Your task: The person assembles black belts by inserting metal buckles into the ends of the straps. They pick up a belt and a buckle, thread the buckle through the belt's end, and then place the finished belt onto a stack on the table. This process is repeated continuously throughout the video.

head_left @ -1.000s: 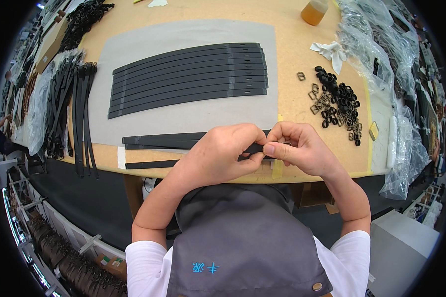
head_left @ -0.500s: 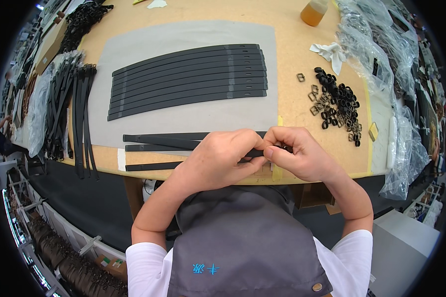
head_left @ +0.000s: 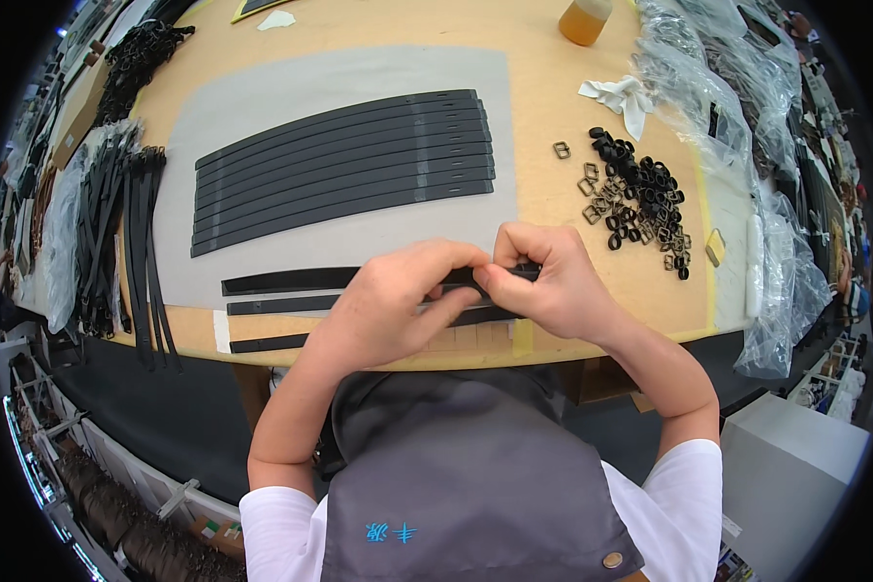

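Near the centre of the frame, your left hand (head_left: 383, 296) and your right hand (head_left: 553, 281) met at the fingertips over the near part of the tan table (head_left: 553, 78). Both hands were on one dark strap (head_left: 461, 279): your left thumb and forefinger curved about it, and your right thumb and bent forefinger pinched it, with a short black portion showing beyond the right fingers. Whether a smaller part lay beneath the fingertips could not be told. Three loose black strips (head_left: 286, 307) emerged left of your left hand, one above another; that hand hid which of them continued into your grip. In the upper left half of the frame, a row of dark straps (head_left: 344, 165) lay side by side on a grey mat (head_left: 262, 87). Right of centre, black loops (head_left: 660, 179) and metal buckles (head_left: 601, 206) formed a mixed heap, with a crumpled white cloth (head_left: 621, 95) above it and a bottle of amber liquid (head_left: 584, 24) near the top edge. At the left, bundled straps (head_left: 145, 242) hung over the table edge; at the right lay clear plastic wrapping (head_left: 781, 291).
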`<state>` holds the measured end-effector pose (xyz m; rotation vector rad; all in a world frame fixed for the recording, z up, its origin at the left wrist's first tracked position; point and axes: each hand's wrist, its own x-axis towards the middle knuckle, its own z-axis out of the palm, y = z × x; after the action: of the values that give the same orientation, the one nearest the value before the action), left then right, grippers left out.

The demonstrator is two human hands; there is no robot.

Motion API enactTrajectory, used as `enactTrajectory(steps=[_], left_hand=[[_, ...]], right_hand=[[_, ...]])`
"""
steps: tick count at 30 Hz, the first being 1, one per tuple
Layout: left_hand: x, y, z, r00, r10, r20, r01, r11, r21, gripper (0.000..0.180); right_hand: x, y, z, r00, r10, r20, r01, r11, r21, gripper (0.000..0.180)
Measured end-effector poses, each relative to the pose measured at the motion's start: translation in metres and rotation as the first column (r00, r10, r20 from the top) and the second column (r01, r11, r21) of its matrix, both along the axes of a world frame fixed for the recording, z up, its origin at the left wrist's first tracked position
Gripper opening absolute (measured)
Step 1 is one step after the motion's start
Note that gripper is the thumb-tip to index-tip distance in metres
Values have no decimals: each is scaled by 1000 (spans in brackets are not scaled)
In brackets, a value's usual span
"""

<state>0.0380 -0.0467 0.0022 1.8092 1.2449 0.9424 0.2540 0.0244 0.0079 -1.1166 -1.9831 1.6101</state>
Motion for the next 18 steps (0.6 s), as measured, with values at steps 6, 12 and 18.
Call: enactTrajectory(steps=[6,12,18], left_hand=[[-16,10,-38,993,79,-90,-69,992,107,21],[-12,7,-57,974,130,-183,-103,983,152,18],[-5,2,-61,949,224,-224,-176,961,215,16]], right_hand=[[28,78,-17,963,-176,203,87,918,386,21],[86,170,-46,870,-377,318,96,762,641,23],[71,164,-37,891,-338,303,133,832,538,16]])
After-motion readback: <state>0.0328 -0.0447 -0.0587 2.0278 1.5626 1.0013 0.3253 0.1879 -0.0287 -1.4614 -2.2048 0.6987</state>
